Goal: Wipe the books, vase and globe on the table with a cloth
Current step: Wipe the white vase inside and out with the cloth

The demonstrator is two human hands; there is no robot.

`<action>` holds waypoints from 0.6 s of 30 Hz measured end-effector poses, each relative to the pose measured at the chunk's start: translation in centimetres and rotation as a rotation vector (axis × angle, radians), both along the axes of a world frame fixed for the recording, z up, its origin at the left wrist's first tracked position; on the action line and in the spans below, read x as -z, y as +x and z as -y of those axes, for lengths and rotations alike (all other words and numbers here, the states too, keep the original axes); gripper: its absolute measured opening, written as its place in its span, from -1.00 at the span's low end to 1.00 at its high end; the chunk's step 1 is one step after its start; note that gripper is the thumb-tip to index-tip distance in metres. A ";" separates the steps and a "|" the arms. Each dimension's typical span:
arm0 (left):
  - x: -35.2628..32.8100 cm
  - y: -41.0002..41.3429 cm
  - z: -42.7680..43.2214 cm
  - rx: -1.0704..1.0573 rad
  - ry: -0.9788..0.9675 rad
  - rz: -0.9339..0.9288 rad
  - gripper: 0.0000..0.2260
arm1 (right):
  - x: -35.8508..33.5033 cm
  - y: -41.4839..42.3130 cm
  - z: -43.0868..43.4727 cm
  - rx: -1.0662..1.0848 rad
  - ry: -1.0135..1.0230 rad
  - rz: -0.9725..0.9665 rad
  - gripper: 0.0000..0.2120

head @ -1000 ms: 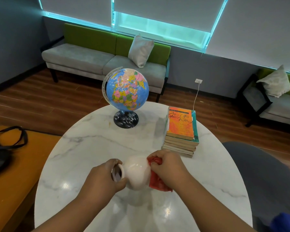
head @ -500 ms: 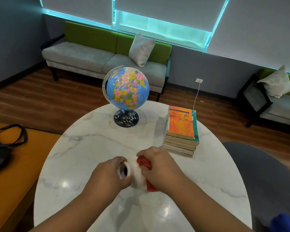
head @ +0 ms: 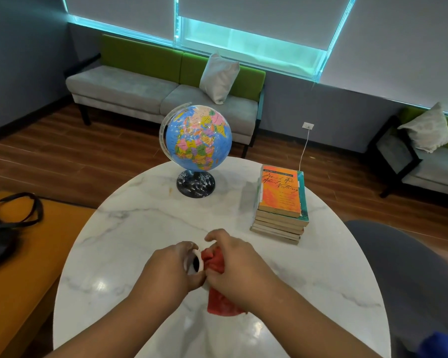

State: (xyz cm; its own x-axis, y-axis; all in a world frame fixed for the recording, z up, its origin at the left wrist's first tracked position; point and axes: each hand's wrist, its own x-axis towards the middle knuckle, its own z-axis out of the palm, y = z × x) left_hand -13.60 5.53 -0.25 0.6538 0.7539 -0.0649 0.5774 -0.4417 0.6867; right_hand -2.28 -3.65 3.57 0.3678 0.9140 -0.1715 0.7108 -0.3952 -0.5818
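Over the near middle of the round marble table, my left hand grips the neck of a small white vase. Only its rim and dark mouth show; both hands hide its body. My right hand grips a red cloth and presses it against the vase. A blue globe on a black base stands at the far side of the table. At the right lies a stack of several books, an orange cover on top.
An orange bench with a black bag on it sits left of the table. A grey chair stands at the right. Grey and green sofas with cushions line the far wall.
The vase has turned in my hands, so its mouth faces up and its white body is now covered. My right hand with the cloth has shifted left and nearer, over the vase.
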 end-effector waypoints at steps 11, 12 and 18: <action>0.0 0.1 0.6 0.032 0.002 0.007 -0.59 | -0.3 0.8 -0.2 0.046 0.008 -0.041 -0.64; 0.0 0.0 0.7 0.037 0.012 0.006 -0.59 | -0.5 1.0 0.0 0.041 -0.012 -0.057 -0.65; -0.1 0.4 0.8 0.048 0.022 0.020 -0.61 | -0.5 1.8 -0.8 0.119 0.072 -0.167 -0.63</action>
State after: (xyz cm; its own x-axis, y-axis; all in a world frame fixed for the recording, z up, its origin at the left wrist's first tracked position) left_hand -13.23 4.78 -0.19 0.6900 0.7230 -0.0348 0.5414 -0.4836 0.6877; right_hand -0.47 -2.85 4.02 0.4455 0.8779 -0.1754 0.5531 -0.4240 -0.7172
